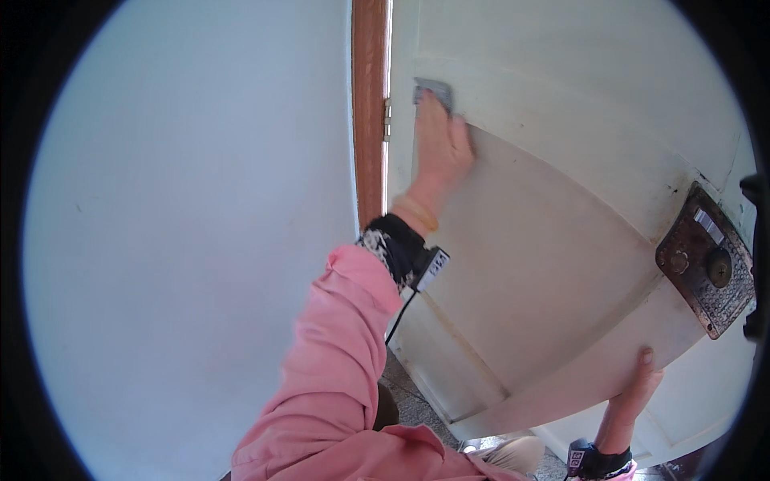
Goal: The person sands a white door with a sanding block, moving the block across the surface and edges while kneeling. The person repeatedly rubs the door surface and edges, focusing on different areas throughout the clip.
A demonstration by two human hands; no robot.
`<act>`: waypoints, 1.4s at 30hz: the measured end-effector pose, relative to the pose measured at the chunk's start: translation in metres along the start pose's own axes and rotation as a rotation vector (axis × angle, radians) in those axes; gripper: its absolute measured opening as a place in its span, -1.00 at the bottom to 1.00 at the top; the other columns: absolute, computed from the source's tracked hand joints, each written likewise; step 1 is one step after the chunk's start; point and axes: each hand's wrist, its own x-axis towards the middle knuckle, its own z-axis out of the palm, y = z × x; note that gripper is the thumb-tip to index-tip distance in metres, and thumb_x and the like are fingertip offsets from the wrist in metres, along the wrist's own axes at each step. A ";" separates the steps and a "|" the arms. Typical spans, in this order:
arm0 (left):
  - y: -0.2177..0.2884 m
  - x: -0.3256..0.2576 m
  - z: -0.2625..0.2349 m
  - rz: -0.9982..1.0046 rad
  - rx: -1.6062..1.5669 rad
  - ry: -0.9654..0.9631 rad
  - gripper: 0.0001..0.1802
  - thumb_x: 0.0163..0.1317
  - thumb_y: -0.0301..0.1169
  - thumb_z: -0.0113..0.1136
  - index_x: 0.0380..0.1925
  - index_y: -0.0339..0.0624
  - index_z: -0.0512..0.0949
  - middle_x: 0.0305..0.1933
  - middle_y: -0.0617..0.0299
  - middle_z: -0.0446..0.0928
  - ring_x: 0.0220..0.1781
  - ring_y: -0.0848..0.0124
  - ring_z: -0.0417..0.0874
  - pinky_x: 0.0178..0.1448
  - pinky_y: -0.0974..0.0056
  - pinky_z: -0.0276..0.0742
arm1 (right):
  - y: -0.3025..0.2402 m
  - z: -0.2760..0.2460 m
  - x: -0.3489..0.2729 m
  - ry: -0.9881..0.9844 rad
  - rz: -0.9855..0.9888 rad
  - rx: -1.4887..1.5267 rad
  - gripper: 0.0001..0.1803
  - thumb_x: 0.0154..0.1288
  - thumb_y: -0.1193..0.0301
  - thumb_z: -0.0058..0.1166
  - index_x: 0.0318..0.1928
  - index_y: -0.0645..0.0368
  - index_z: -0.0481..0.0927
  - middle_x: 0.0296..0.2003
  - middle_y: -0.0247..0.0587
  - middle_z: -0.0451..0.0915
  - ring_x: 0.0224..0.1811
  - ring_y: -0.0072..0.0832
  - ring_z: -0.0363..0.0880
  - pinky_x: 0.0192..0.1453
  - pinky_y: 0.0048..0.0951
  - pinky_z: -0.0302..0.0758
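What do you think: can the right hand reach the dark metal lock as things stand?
Yes, probably: the right hand is at the edge of the pale door, below the dark metal lock in the picture, with nothing visible between them.

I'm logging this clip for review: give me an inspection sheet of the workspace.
Surface: pale door, with small dark marks.
Job's things: blurred grey pad near the door's hinge side; beige panel below.
Clutter: nothing seen.
Grippers: left hand touching the pad; right hand, thumb near the panel's lower edge, grip unclear.
Cables: thin black cable at the left wrist device.
Surroundings: brown door frame, metal hinge, corroded lock plate, grey floor.
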 end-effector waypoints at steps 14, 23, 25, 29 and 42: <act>0.050 -0.032 0.001 -0.021 0.079 -0.043 -0.25 0.53 -0.22 -0.20 0.50 -0.61 0.00 0.62 -0.40 -0.05 0.66 -0.28 -0.07 0.60 -0.36 -0.20 | -0.002 0.000 0.002 -0.050 0.011 0.016 -0.21 0.27 0.00 0.36 0.20 0.44 0.47 0.00 -0.07 0.62 0.00 -0.34 0.63 0.09 -0.34 0.56; 0.074 -0.045 -0.004 -0.022 0.067 -0.091 -0.24 0.56 -0.16 -0.22 0.49 -0.61 -0.04 0.61 -0.43 -0.09 0.67 -0.27 -0.10 0.59 -0.41 -0.27 | 0.002 0.000 0.004 -0.069 0.032 0.069 -0.27 0.32 0.06 0.32 0.21 0.44 0.47 0.02 -0.06 0.62 0.02 -0.36 0.62 0.12 -0.34 0.54; 0.085 -0.050 -0.002 0.031 0.067 -0.112 -0.24 0.55 -0.17 -0.21 0.49 -0.61 -0.02 0.61 -0.43 -0.08 0.67 -0.28 -0.10 0.59 -0.41 -0.26 | 0.000 0.001 0.004 -0.071 0.035 0.064 -0.27 0.32 0.06 0.31 0.23 0.45 0.45 0.03 -0.05 0.62 0.02 -0.36 0.62 0.12 -0.34 0.54; 0.088 -0.060 -0.005 0.153 0.104 -0.174 -0.23 0.53 -0.18 -0.18 0.49 -0.62 -0.03 0.61 -0.45 -0.09 0.66 -0.29 -0.10 0.60 -0.38 -0.25 | -0.005 0.005 0.003 -0.077 0.002 0.072 -0.33 0.34 0.08 0.32 0.18 0.41 0.49 -0.01 -0.11 0.64 -0.01 -0.40 0.63 0.11 -0.37 0.54; 0.055 -0.028 -0.012 -0.172 0.062 -0.089 -0.20 0.53 -0.14 -0.19 0.47 -0.67 -0.03 0.61 -0.44 -0.10 0.65 -0.29 -0.07 0.59 -0.39 -0.15 | -0.010 0.010 0.001 -0.109 -0.016 0.096 -0.39 0.36 0.10 0.32 0.13 0.38 0.52 -0.02 -0.14 0.66 -0.04 -0.45 0.63 0.11 -0.42 0.54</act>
